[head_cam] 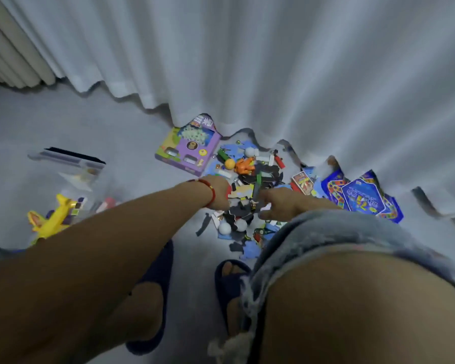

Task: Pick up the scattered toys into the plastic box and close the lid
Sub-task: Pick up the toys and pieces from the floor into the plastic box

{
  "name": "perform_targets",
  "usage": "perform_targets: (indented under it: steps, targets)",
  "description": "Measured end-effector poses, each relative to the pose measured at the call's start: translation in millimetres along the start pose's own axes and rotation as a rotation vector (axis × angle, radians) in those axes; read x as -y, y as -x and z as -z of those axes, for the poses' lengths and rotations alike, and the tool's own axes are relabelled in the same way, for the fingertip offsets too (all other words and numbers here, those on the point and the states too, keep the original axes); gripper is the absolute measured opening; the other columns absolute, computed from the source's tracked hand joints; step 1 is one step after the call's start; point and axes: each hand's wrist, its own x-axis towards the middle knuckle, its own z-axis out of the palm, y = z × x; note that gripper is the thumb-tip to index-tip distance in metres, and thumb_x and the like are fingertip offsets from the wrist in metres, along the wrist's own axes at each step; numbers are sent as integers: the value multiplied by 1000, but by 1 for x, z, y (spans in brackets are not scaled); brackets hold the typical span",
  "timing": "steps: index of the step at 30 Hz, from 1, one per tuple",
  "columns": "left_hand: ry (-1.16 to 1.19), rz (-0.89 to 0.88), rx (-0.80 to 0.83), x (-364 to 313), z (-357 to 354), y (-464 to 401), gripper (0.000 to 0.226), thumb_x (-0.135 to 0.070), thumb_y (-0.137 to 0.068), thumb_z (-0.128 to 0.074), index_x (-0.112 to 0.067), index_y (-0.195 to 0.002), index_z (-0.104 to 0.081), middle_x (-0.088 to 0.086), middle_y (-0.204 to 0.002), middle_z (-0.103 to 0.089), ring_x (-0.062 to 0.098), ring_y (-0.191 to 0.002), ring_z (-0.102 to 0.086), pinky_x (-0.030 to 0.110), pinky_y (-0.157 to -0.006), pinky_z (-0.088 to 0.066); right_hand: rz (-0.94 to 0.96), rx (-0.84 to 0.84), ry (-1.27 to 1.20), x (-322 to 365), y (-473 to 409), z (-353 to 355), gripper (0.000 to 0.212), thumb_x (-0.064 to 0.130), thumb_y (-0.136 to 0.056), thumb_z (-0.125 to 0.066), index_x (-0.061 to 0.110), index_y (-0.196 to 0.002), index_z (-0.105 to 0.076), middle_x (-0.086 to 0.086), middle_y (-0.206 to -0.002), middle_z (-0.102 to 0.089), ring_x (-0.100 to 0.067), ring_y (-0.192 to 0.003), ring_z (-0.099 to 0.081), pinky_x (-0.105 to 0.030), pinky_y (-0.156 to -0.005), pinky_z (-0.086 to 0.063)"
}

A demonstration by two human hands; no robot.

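Note:
A heap of small toys and puzzle pieces (250,185) lies on the floor by the curtain, with an orange figure (244,165), an orange ball (229,164) and white balls (225,228). My left hand (220,193), with a red cord at the wrist, and my right hand (279,203) both reach down into the middle of the heap, fingers curled among the flat pieces. Whether either hand grips a piece is hidden. The clear plastic box (71,185) stands at the left, its lid (66,156) beside it. A yellow toy plane (53,219) sticks out at the box.
A purple game box (188,149) lies behind the heap. Blue game boards (363,198) and a card pack (302,182) lie to the right. A white curtain (273,74) hangs to the floor behind everything. My feet in dark slippers (153,298) stand close by, and my knee fills the lower right.

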Motion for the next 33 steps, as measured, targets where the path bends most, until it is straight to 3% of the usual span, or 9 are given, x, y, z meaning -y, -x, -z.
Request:
perform_targets:
  steps: [3,9,12,15,19,22,26,30,33]
  targets:
    - [106,102,-35,21,-52,-45,56,-31,-88,-64,-12,-136,-44,18,-127,-53,34,-110,-56,42,-93,-50,12,-68,-7,-6,-52,-65,71,40,-86,-70,16,-145,-40,-17,-138,-46,-40,-124,-47,-46,-97,-47]
    - [145,145,-63,50,-109,-105,105,-39,-72,-78,-31,-152,-10,20,-155,-9,43,-136,-21,54,-103,-40,-10,-124,-1,6,-117,-133,113,56,-72,-77,37,-156,-3,-15,-160,-4,-52,-141,-10,-63,-91,-49]
    - [206,187,-124,46,-128,-129,114,-33,-68,-83,-36,-151,-5,18,-157,3,45,-139,-13,57,-103,-39,-3,-163,91,0,-135,-143,105,45,-77,-76,36,-156,-7,-14,-160,-5,-52,-140,-11,-56,-82,-56]
    - [351,218,-187,47,-135,-149,111,-30,-68,-82,-36,-151,-9,22,-154,-6,45,-137,-18,54,-102,-40,31,-265,108,-10,-152,-142,84,27,-83,-73,31,-151,-25,-16,-154,-18,-48,-128,-27,-53,-87,-54]
    - [345,167,-304,47,-139,-161,76,-24,-68,-76,-30,-135,-41,17,-137,-27,39,-120,-33,47,-93,-46,44,-362,76,-18,-170,-140,67,16,-82,-73,23,-140,-41,-15,-142,-33,-45,-114,-38,-50,-94,-46]
    - [316,107,-358,52,-143,-163,62,-21,-70,-75,-28,-126,-52,15,-129,-34,37,-112,-38,42,-98,-41,59,-398,99,-23,-174,-139,68,12,-74,-76,20,-135,-47,-12,-135,-40,-41,-108,-41,-46,-92,-46]
    - [371,-1,-400,61,-143,-165,47,-13,-71,-80,-21,-114,-66,16,-124,-39,35,-113,-44,36,-100,-41,186,-464,56,-29,-172,-128,54,2,-82,-62,15,-134,-52,-11,-130,-47,-34,-107,-43,-43,-95,-44]
    - [395,-25,-448,64,-138,-165,34,-12,-71,-80,-14,-104,-75,14,-112,-47,29,-99,-53,22,-84,-38,139,-530,-21,-33,-170,-114,36,0,-89,-59,9,-123,-57,-14,-114,-55,-35,-99,-50,-43,-78,-45]
    - [395,14,-453,61,-125,-157,26,-18,-75,-76,-12,-101,-76,15,-106,-55,31,-95,-55,28,-80,-40,92,-620,-273,-27,-156,-92,14,5,-96,-54,4,-109,-60,-8,-93,-56,-22,-82,-48,-25,-65,-31]
